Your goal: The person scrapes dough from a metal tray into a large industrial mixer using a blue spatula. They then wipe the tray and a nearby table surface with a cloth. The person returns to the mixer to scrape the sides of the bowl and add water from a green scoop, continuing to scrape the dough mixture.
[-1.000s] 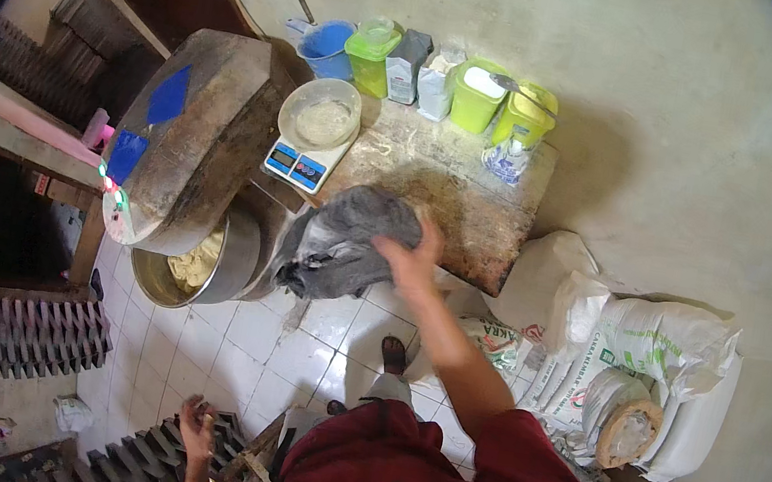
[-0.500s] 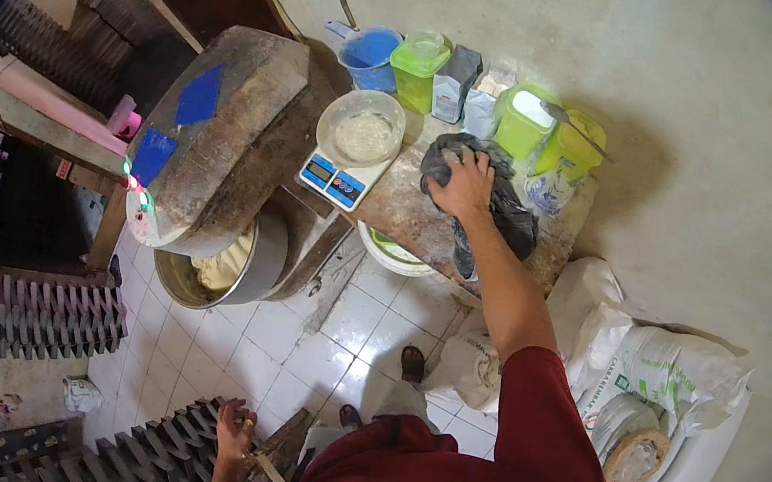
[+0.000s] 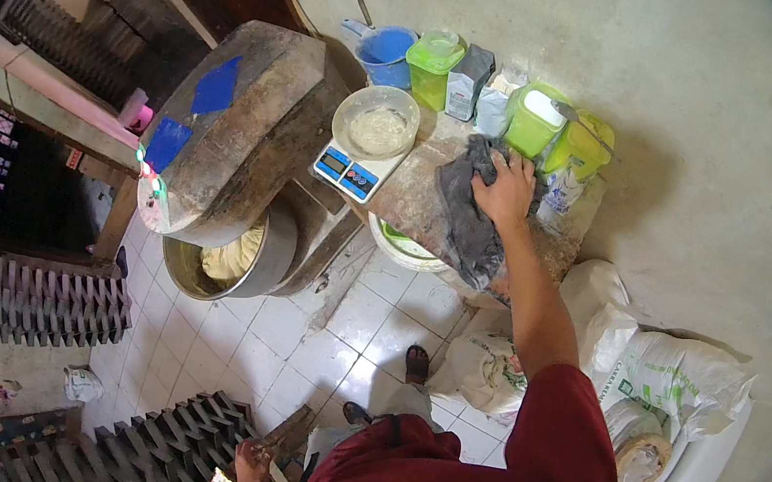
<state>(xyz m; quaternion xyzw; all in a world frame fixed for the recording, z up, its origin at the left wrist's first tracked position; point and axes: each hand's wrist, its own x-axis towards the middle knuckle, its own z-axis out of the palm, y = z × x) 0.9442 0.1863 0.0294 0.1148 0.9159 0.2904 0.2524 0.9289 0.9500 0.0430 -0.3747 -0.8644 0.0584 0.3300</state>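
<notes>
My right hand (image 3: 505,195) presses down on a dark grey cloth (image 3: 466,208), its fingers bent over the cloth's upper part. The cloth lies bunched on the floury wooden tabletop (image 3: 412,174), one end reaching the near edge. Left of it stands a white digital scale (image 3: 356,175) bearing a clear round bowl (image 3: 378,124) with pale residue inside. A white and blue packet (image 3: 563,189) rests just right of the cloth. Down by my side, my left hand (image 3: 252,467) is beside a slatted wooden rack; its fingers are too indistinct to read.
Green tubs (image 3: 536,122), a blue dipper (image 3: 387,56) and paper packets line the wall. At left a large mixer (image 3: 246,113) stands over a metal bowl (image 3: 273,260) holding dough. White sacks (image 3: 672,380) crowd the right; slatted racks (image 3: 42,301) stand at left.
My right hand has shifted slightly right over the tabletop, and the cloth is now more spread toward the near edge. My left hand has dropped lower; its fingers were apart before.
</notes>
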